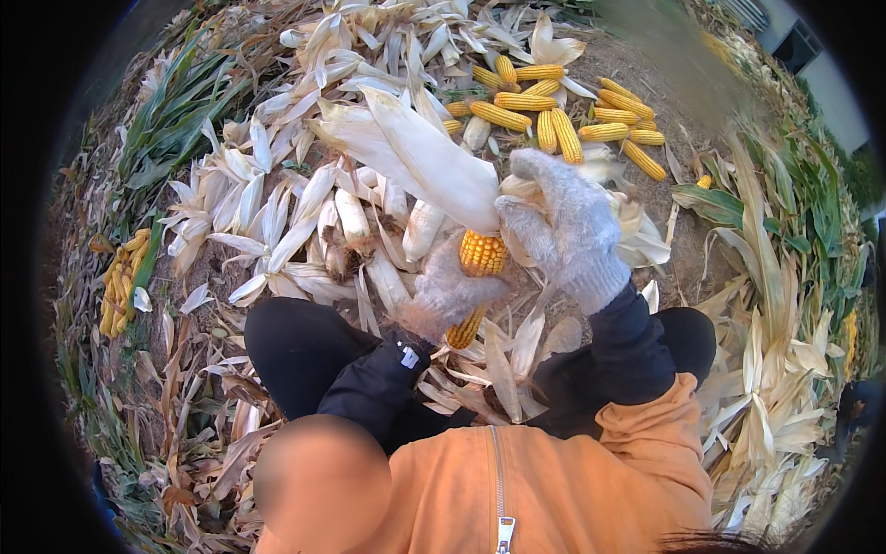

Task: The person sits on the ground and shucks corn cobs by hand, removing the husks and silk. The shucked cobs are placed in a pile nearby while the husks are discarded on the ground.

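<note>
My left hand [450, 287], in a fuzzy light grey knit glove, is wrapped around a yellow ear of corn [482, 253] whose kernels are bare. Long pale husk leaves [422, 152] still join the ear at its far end and spread up and to the left. Just right of the ear is my gloved right hand [564, 225], its thumb and fingers curved near pale husk; whether it grips any of that husk cannot be told. Several ears in their husks [351, 215] lie on the ground beyond my left hand.
Bare yellow cobs [522, 102] lie in a loose group beyond my hands. Dry husks [249, 208] cover much of the ground. Further yellow cobs [124, 284] are heaped at the far left. Green and dry corn stalks [761, 201] stand or lie at the right, with more green leaves [173, 118] upper left.
</note>
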The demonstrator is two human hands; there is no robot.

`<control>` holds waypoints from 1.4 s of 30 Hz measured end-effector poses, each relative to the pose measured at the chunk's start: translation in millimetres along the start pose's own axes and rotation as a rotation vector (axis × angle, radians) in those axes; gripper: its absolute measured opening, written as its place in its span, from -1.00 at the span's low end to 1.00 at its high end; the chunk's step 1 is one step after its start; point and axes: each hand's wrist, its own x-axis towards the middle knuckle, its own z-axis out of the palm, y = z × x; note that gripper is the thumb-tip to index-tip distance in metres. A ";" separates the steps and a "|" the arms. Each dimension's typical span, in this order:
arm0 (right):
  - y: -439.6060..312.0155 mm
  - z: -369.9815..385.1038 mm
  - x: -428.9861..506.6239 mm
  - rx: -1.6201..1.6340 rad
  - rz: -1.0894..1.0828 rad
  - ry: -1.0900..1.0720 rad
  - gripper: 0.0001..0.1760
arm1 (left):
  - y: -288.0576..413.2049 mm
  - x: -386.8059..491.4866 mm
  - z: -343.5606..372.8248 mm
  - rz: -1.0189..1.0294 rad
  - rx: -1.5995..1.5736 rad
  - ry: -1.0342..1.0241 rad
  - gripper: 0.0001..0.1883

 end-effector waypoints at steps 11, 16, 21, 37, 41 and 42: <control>51.4 64.3 -67.7 0.276 0.020 0.030 -0.56 | 4.2 -12.3 5.0 -0.045 0.347 -0.068 -0.07; 50.2 69.3 -69.8 0.065 0.080 -0.023 -0.58 | 19.2 -24.1 16.0 0.028 0.298 -0.027 -0.03; 21.1 63.4 -62.2 0.663 0.475 0.162 -0.57 | 22.4 -15.6 11.9 0.008 0.730 -0.267 -0.17; 85.1 -127.0 -44.4 -0.535 0.025 0.198 -0.51 | -0.2 -13.3 -16.6 -0.106 0.046 0.013 -0.18; 127.4 -371.9 -153.7 -1.055 0.497 0.514 -0.52 | 6.7 -2.4 -6.3 0.103 0.035 0.020 -0.15; 135.5 -424.7 -189.9 -1.201 0.674 0.539 -0.52 | 11.9 -5.0 -6.8 0.116 0.071 0.040 -0.14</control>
